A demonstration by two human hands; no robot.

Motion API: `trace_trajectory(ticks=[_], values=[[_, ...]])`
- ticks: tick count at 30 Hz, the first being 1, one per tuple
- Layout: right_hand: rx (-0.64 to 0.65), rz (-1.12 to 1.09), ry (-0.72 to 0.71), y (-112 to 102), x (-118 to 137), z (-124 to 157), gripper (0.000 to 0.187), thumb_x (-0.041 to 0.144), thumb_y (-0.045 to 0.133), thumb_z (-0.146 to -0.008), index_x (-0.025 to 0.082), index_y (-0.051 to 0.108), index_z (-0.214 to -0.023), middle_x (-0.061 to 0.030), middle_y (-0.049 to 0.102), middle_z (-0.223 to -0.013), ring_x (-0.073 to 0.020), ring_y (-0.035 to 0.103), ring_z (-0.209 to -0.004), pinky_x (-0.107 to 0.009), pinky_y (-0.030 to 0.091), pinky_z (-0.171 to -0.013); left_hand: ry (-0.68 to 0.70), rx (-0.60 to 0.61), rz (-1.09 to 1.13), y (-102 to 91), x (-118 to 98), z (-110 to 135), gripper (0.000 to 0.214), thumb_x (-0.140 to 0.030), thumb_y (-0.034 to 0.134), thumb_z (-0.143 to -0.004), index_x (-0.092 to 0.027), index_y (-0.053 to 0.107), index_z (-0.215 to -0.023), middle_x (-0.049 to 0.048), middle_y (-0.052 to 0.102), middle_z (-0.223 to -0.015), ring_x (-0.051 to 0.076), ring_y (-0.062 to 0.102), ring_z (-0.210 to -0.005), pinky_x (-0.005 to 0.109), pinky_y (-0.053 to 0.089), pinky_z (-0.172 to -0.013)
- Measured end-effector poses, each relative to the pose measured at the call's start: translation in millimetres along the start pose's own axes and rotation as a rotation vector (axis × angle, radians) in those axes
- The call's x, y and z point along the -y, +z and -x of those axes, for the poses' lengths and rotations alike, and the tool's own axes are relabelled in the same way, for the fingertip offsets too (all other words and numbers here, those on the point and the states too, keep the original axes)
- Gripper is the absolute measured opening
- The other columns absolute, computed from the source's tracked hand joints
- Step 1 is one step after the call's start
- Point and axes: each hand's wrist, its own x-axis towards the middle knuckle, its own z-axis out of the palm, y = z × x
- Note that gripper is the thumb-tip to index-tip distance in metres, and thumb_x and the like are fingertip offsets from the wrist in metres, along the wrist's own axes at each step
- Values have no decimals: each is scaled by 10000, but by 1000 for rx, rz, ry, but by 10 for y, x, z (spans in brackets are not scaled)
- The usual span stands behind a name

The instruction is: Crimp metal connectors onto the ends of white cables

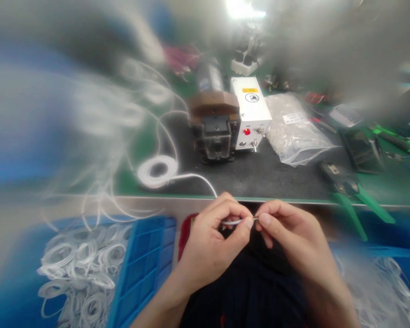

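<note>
Just beyond the bench's front edge, my left hand point(222, 237) pinches a white cable point(232, 222) close to its end. The cable runs back over the edge to a white coil point(157, 171) lying on the bench. Facing it, my right hand point(290, 232) closes thumb and index finger on the thin tip of the same cable. The two sets of fingertips almost meet. A small brownish bit shows between them, too small to name, and the fingers partly hide the cable end.
On the black mat stands a machine point(215, 123) with a white control box point(249, 109). To its right lie a clear bag point(297, 127) of small parts and green-handled pliers point(351, 196). Blue crates point(143, 269) holding coiled white cables point(85, 273) flank me.
</note>
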Motion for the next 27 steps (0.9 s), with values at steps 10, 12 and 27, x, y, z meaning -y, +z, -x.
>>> trace_trajectory(ticks=[10,12,27], values=[[-90,189,-83,83,17,26,228,377,705,-1066,215,717,-906,56,596,-662,-103,574,-585,-198,476,-582,55,13,-100,-32,25,19,121,-141,663,-1033,-216,699,-945,-22,627,-899,103,599,-782,246,452,-706],[-95,218,-88,90,32,25,224,368,702,-1066,215,711,-902,56,597,-662,-106,568,-588,-201,470,-581,59,16,-98,-32,25,16,111,-141,668,-1031,-216,702,-958,-22,631,-907,103,601,-791,246,454,-713],[-22,427,-164,38,99,1,222,315,618,-1110,233,657,-908,58,603,-696,-123,569,-629,-236,439,-628,96,2,-102,-79,17,3,136,-126,681,-1025,-214,689,-921,-18,634,-892,115,599,-787,270,447,-710]])
